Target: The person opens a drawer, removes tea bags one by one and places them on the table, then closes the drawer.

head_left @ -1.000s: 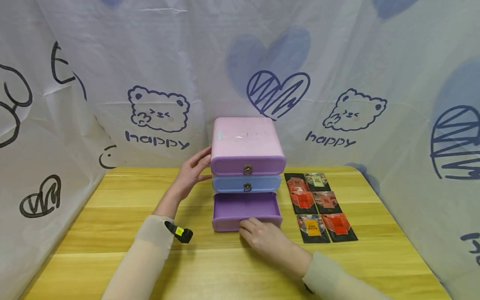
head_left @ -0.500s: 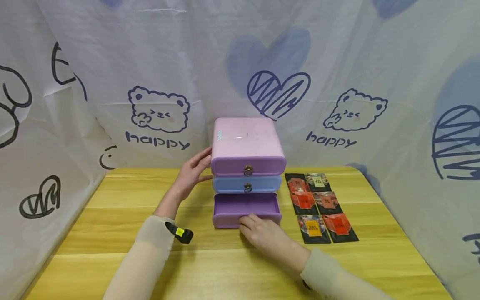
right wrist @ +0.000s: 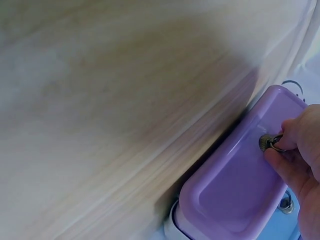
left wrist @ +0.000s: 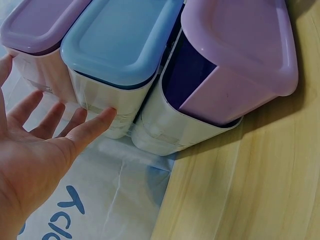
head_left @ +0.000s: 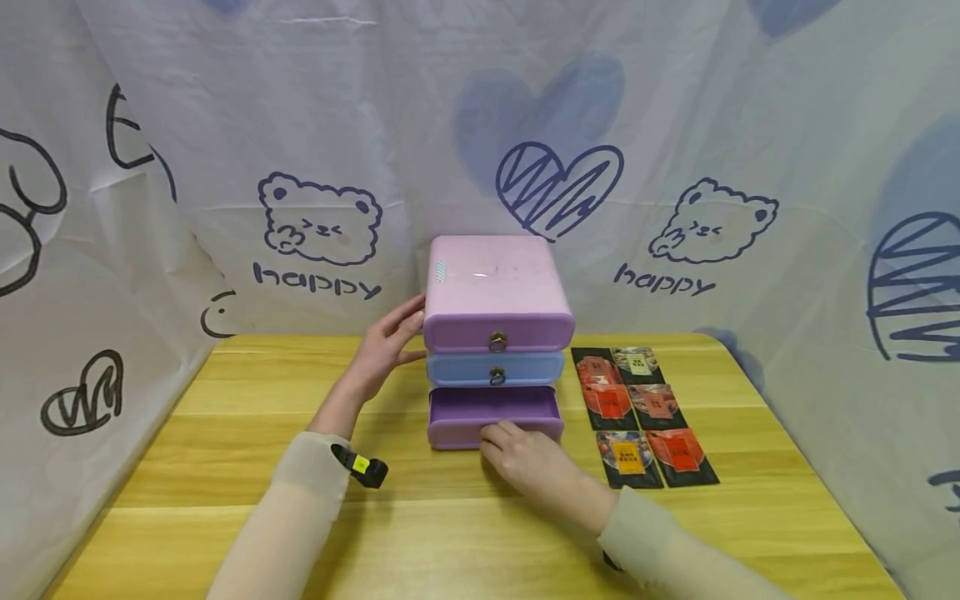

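A three-tier drawer unit (head_left: 491, 279) stands at the back of the table, with a pink top and purple and blue drawer fronts. The bottom purple drawer (head_left: 453, 434) is partly pulled out, and its visible inside holds nothing. Thumb and finger of my right hand (head_left: 534, 467) pinch the brass ring pull (right wrist: 272, 143) on that drawer's front. My left hand (head_left: 380, 348) steadies the unit's left side; the left wrist view shows its fingers spread and nearly straight against the upper tiers. The blue drawer (left wrist: 120, 40) and the top purple drawer (left wrist: 37, 25) sit closed.
Several black-and-red seasoning packets (head_left: 628, 457) lie in two columns on the table right of the unit. The wood-grain table (head_left: 420, 533) meets a printed white cloth (head_left: 337, 125) behind and at both sides.
The bottom drawer has slid inward, away from me, with my right hand moving along at its pull. My left hand has stayed in place at the unit's side.
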`<state>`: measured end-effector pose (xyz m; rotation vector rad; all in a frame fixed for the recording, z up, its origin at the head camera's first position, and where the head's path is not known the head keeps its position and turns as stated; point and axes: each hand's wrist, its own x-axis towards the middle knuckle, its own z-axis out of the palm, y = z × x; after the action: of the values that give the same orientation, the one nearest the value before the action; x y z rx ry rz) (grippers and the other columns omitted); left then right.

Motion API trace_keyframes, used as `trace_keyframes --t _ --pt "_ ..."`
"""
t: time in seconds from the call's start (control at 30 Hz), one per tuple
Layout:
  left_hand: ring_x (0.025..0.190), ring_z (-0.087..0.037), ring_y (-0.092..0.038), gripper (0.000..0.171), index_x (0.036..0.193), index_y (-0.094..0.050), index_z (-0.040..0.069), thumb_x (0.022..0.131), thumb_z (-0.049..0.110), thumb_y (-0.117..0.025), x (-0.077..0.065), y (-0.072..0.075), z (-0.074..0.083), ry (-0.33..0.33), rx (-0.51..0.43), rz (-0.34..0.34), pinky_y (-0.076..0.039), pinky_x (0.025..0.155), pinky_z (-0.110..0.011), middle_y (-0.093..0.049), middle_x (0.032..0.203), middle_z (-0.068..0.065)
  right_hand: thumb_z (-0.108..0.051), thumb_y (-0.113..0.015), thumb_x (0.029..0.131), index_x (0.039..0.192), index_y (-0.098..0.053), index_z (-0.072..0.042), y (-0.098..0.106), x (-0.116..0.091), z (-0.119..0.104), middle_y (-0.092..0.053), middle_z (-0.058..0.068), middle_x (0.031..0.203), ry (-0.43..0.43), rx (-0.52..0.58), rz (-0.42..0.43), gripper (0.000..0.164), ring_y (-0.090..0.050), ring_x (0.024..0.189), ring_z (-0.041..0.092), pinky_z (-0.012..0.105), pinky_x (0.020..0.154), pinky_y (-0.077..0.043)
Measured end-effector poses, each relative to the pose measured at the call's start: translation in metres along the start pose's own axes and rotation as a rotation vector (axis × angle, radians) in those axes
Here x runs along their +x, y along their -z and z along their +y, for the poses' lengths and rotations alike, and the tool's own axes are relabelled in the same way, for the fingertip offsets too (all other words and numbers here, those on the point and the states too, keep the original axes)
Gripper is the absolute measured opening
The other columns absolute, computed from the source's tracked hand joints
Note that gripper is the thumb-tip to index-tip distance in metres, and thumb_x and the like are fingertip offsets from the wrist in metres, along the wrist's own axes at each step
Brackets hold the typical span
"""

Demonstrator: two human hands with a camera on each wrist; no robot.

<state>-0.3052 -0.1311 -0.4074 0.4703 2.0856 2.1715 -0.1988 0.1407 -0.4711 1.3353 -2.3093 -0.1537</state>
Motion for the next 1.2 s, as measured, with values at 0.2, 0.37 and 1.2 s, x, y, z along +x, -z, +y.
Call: trace_keyframes --t 0.2,0.37,1.2 --pt "0.145 -0.031 -0.043 0.058 0.162 -0.039 0.016 0.109 0.035 -0.055 0.0 0.0 0.001 0.003 0.005 0.005 -0.054 0.105 -0.055 -0.037 0.166 -0.006 0.003 -0.074 0.087 0.115 -0.075 -0.003 0.0 0.002 0.004 -0.069 0.01 0.122 -0.018 0.014 -0.005 0.029 -0.066 0.108 0.021 0.026 0.084 -0.061" --pt "0.145 -0.032 -0.044 0.058 0.162 -0.039 0.016 0.109 0.035 -0.055 -0.001 0.0 0.001 0.003 0.013 0.006 -0.055 0.104 -0.054 -0.037 0.166 -0.006 0.002 -0.072 0.09 0.115 -0.076 -0.003 -0.002 0.005 0.006 -0.069 0.009 0.121 -0.027 0.008 0.0 0.025 -0.066 0.107 0.021 0.027 0.085 -0.062" --pt "0.146 -0.033 -0.043 0.058 0.162 -0.04 0.018 0.109 0.038 -0.055 -0.002 -0.001 0.002 0.013 0.031 0.012 -0.053 0.106 -0.057 -0.036 0.167 -0.005 0.007 -0.071 0.089 0.111 -0.075 -0.003 -0.013 0.013 0.02 -0.069 0.009 0.118 -0.037 -0.009 0.04 0.024 -0.065 0.104 0.022 0.027 0.078 -0.062"
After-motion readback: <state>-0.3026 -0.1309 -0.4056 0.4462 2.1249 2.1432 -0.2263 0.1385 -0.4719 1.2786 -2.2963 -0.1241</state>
